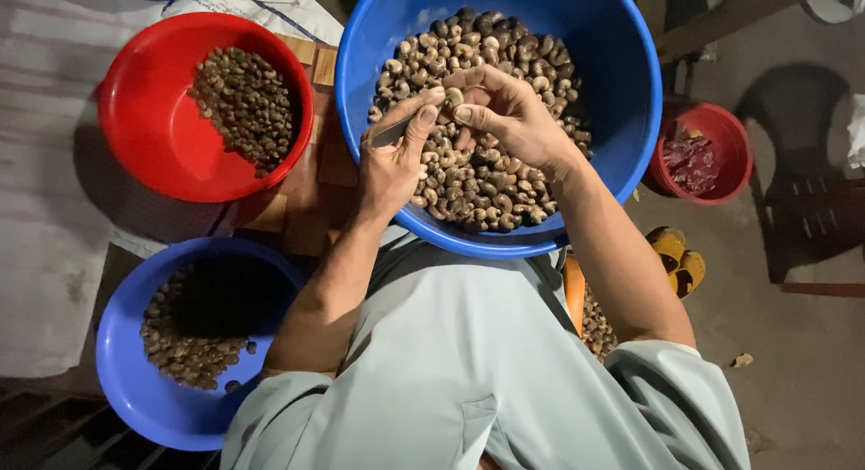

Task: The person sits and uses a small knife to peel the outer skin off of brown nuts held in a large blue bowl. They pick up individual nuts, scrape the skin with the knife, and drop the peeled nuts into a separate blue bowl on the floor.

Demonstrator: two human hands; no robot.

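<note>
Wooden bench (pixel 306 204), perhaps: 2 basins (pixel 153 127).

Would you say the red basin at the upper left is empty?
No, the red basin holds a pile of small brown nuts heaped toward its right side.

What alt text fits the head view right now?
Over a large blue bowl of cashew nuts, the right hand pinches one nut while the left hand holds a small blade to it. A red bowl and a smaller blue bowl of nuts sit alongside.

Blue basin (pixel 622 91), red bowl (pixel 144 127)
</note>
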